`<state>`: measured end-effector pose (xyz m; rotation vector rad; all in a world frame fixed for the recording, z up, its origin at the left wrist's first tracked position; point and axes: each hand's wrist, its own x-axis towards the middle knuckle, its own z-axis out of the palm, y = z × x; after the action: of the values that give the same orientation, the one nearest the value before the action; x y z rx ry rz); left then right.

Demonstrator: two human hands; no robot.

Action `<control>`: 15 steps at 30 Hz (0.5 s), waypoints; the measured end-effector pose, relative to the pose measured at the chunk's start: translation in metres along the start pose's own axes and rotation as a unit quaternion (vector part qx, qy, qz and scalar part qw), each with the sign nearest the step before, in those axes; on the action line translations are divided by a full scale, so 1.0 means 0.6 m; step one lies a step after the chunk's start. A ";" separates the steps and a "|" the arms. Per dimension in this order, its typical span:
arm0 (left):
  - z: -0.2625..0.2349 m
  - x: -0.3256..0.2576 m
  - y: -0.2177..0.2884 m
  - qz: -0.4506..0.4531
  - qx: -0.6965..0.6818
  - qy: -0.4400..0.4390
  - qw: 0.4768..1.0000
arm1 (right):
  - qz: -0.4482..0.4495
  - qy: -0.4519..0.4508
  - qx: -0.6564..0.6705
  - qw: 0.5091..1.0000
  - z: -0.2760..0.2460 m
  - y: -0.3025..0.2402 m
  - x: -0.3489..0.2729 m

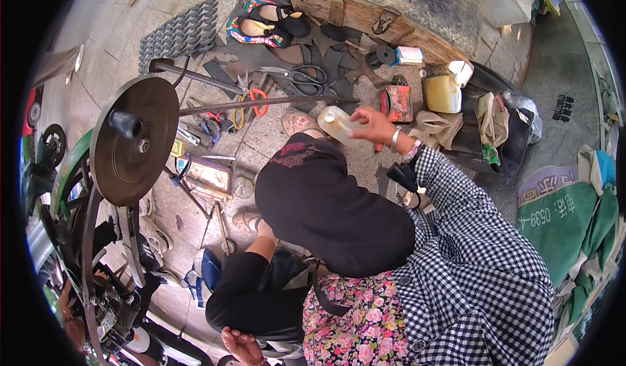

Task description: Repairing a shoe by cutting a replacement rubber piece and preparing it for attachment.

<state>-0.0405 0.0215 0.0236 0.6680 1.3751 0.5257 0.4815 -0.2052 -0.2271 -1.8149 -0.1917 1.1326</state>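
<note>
Held out ahead over my knee, my right hand point(377, 128) grips a translucent plastic bottle point(339, 129) by its near end. The bottle lies tilted, with its white cap point(330, 116) toward the far left. Low in the view, beside my bent leg, my left hand point(242, 346) has loosely curled fingers set apart, and I see nothing in it. Close to the bottle are my shoe point(302, 123) and an orange-red box point(396, 103). A long dark metal bar point(267, 101) runs just beyond the bottle.
At left stands a hand-cranked machine with a big round wheel point(134, 141). Black-handled scissors point(303, 78), red-handled scissors point(254, 99) and embroidered shoes point(261, 31) lie among dark scraps. A wooden chest point(385, 7) stands far off; a jug of yellow liquid point(443, 93) sits right.
</note>
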 end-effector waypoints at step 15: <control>-0.011 -0.014 -0.028 0.045 -0.055 -0.045 0.996 | -0.031 0.272 -0.002 0.962 0.016 0.068 -0.026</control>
<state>-0.0491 0.0043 0.0172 0.6589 1.2276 0.6317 0.4521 -0.2296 -0.2504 -2.0350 0.0724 0.5553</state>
